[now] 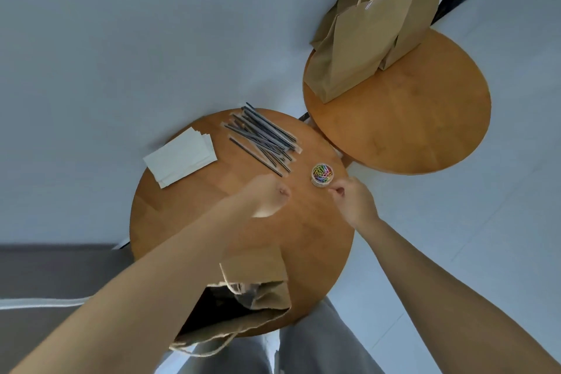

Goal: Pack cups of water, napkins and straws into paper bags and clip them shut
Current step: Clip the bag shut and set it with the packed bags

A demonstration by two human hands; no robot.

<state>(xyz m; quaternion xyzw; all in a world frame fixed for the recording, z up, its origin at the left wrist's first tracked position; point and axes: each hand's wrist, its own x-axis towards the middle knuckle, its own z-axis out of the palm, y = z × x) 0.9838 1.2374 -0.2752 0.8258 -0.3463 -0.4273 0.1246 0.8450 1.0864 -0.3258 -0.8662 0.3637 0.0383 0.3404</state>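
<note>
A small clear tub of coloured paper clips stands on the near round wooden table. My right hand reaches to the tub's near rim, thumb and fingertips pinched together against it. My left hand hovers left of the tub with its fingers curled. A pale blurred patch shows under its palm, and I cannot tell what it is. An open brown paper bag stands at the table's near edge, its dark inside partly hidden by my left forearm. Black straws and white napkins lie farther back.
A second round wooden table stands to the back right, touching the near one. Several brown paper bags with twine handles stand on its far side. Pale floor surrounds both tables, and grey trousers show below.
</note>
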